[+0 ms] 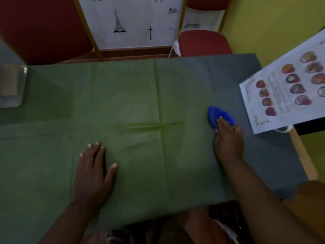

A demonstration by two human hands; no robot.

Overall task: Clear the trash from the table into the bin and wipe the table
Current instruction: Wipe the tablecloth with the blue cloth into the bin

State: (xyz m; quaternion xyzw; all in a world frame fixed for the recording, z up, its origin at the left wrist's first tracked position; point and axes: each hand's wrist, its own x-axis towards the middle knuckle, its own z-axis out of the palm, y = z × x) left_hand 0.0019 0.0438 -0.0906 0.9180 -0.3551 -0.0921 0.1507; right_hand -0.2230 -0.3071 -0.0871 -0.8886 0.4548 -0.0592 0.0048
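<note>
Your left hand (94,166) lies flat and open on the green tablecloth (140,103), palm down, fingers spread and pointing away from you, thumb splayed to the right, holding nothing. Your right arm reaches forward and to the right; your right hand (228,138) presses down with extended fingers on the blue cloth (218,114), which is bunched under the fingertips near the table's right side, just short of the printed sheet (284,88) with fruit pictures overhanging that edge.
</note>
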